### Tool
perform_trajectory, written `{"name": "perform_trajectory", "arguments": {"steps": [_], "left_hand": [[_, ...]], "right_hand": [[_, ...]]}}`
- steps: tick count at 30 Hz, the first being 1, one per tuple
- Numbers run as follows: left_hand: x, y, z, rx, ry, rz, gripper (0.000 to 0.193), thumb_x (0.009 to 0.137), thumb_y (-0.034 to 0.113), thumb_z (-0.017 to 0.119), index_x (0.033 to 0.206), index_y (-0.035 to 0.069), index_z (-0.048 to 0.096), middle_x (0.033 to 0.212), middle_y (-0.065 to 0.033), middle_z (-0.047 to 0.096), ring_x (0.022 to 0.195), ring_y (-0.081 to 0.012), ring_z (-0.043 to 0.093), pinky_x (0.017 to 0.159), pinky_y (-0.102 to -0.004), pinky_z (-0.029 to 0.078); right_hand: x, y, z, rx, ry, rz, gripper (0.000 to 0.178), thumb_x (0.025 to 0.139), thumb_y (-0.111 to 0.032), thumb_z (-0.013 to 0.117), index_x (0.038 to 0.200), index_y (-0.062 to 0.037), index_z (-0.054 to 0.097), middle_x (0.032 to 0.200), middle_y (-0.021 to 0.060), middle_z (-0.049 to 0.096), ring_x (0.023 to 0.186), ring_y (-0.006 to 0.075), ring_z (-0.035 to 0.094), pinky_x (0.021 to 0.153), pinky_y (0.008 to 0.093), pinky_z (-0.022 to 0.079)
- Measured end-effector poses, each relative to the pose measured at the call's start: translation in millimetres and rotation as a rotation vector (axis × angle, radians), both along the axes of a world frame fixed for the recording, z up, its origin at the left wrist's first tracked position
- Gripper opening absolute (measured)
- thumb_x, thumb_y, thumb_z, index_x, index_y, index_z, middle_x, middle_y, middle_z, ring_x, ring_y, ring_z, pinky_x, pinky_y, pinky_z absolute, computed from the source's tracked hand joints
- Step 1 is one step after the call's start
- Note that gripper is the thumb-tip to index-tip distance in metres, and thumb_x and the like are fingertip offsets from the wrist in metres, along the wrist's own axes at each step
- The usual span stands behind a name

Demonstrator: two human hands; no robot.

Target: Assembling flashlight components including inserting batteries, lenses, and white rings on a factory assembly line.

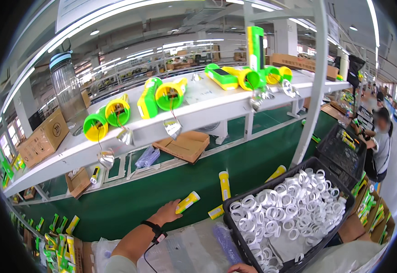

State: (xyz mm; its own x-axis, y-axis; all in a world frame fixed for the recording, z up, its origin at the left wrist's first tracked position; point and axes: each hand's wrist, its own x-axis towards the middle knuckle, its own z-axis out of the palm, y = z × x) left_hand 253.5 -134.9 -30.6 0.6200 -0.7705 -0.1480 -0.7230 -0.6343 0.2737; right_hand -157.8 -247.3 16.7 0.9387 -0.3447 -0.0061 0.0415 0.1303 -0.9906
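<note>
My left hand (167,213) reaches over the green belt, its fingers closed on the near end of a yellow-and-white flashlight (188,202). A black strap with a small device and a cable is on that wrist. Only a small part of my right hand (242,268) shows at the lower edge, beside the black crate (235,227); its fingers are hidden. White plastic rings (289,207) fill much of that crate. Past the left hand, another yellow flashlight (225,185) lies on the belt, and a third (216,212) sits against the crate.
A white shelf (194,101) above the belt carries green-and-yellow lamp bodies (169,96) with reflectors dangling on wires, and a clear bottle (66,91). A grey post (310,118) rises behind the crate. Flashlights (62,250) crowd a box at lower left. Another person (380,141) works at right.
</note>
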Motion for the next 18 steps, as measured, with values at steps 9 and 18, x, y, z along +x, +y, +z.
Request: {"name": "perform_trajectory", "arguments": {"steps": [9, 18], "left_hand": [[-69, 41, 37, -0.314, 0.258, -0.056, 0.050, 0.080, 0.020, 0.067, 0.122, 0.002, 0.049, 0.112, -0.0174, 0.055, 0.099, -0.0274, 0.058, 0.086, -0.0356, 0.047], [-174, 56, 66, -0.210, 0.404, 0.037, 0.032, 0.078, 0.015, 0.066, 0.106, 0.002, 0.059, 0.100, -0.0162, 0.061, 0.093, -0.0279, 0.060, 0.083, -0.0346, 0.048]], "right_hand": [[-9, -19, 68, -0.109, 0.412, 0.157, 0.025, 0.091, -0.023, 0.056, 0.107, -0.0046, 0.058, 0.091, 0.0081, 0.060, 0.088, 0.0172, 0.055, 0.080, 0.0304, 0.043], [-33, -120, 83, -0.223, 0.371, -0.109, 0.029, 0.083, -0.013, 0.062, 0.111, -0.0071, 0.058, 0.090, 0.0099, 0.064, 0.081, 0.0200, 0.062, 0.073, 0.0312, 0.048]]}}
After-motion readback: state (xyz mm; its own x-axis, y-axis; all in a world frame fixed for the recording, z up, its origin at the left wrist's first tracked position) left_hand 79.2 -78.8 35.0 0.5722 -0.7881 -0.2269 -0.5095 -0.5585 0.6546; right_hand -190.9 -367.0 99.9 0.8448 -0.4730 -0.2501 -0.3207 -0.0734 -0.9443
